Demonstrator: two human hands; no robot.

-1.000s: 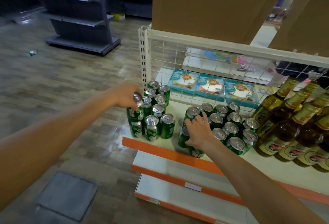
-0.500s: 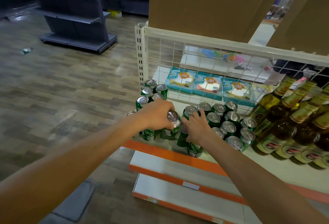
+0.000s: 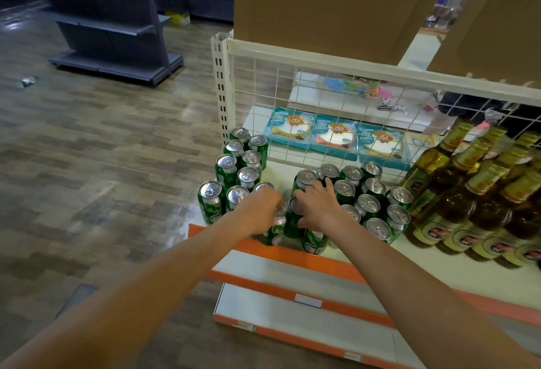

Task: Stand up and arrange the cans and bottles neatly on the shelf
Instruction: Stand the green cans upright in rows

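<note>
Gripping can [image 3: 275, 233], left hand [image 3: 260, 211], fingers hidden

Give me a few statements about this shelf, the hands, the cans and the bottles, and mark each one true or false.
1. The left hand grips a green can near the front edge of the shelf. True.
2. The bottles stand to the left of the cans. False: they stand to the right of them.
3. The right hand holds a bottle. False: it rests on top of cans in the right-hand group.
4. The blue packets lie behind the wire grid. True.
</note>
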